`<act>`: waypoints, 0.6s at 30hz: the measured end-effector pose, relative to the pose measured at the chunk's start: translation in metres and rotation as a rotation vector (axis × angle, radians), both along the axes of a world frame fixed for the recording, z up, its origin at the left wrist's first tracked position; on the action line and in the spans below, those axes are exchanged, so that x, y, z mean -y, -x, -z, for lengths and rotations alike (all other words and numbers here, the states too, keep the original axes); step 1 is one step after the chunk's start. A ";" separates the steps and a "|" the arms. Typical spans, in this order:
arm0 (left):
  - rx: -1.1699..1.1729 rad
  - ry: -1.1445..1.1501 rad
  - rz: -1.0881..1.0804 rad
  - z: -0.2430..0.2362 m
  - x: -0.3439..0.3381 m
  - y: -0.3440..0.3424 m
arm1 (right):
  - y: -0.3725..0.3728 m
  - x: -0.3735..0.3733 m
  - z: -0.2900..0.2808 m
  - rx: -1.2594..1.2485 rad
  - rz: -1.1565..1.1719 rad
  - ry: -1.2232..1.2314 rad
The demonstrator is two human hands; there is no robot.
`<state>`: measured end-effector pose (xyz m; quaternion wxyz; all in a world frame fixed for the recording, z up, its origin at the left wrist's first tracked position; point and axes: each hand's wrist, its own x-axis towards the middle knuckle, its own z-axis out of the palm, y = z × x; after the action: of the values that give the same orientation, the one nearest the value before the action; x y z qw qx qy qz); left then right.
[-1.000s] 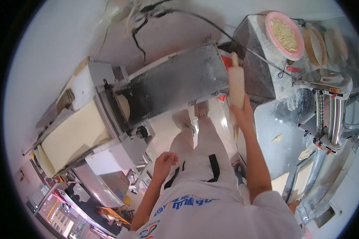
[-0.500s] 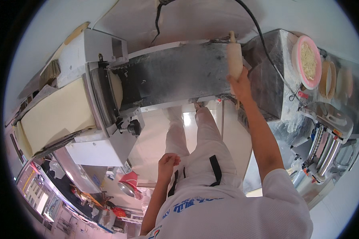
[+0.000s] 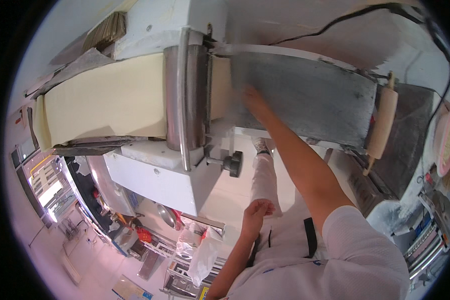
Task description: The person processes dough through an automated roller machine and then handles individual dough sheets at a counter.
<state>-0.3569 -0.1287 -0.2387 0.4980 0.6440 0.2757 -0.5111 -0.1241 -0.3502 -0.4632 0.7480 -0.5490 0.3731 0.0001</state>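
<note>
I have the pale dough sheet (image 3: 105, 97) at ten o'clock, running along the machine's left side to the steel roller (image 3: 197, 95) at eleven. Past that, toward twelve, a short dough flap (image 3: 220, 87) shows. The right hand (image 3: 256, 102), at one, is over the dark bed (image 3: 315, 92) just beside the flap, too blurred for me to tell whether it is spread or pinching. The left hand (image 3: 257, 210), at five, is loosely curled; I can't tell if it grips anything. Fingers straying leftward could get caught if the roller turns; a hurried tug could tear the flap. At three, a bump could send the rolling pin (image 3: 383, 122) off the bed's end.
</note>
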 end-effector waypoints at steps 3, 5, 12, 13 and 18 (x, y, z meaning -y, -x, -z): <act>0.022 0.013 -0.085 0.010 -0.005 -0.003 | -0.055 -0.021 -0.002 -0.042 -0.038 -0.030; 0.056 0.030 -0.054 0.022 -0.008 -0.011 | -0.064 -0.018 0.018 0.006 -0.022 0.196; 0.133 0.375 -0.289 0.079 0.034 -0.074 | 0.053 0.031 -0.080 0.212 0.020 -0.530; 0.055 0.501 -0.452 0.099 0.047 -0.084 | 0.092 0.056 -0.074 0.294 0.027 -0.690; 0.150 0.707 -0.510 0.130 0.118 -0.156 | 0.126 0.088 -0.101 0.378 0.368 -0.688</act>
<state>-0.2009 -0.2466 -0.3682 0.8167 0.3805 0.1971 -0.3864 -0.2502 -0.4385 -0.3619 0.9300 -0.1826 0.2996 -0.1093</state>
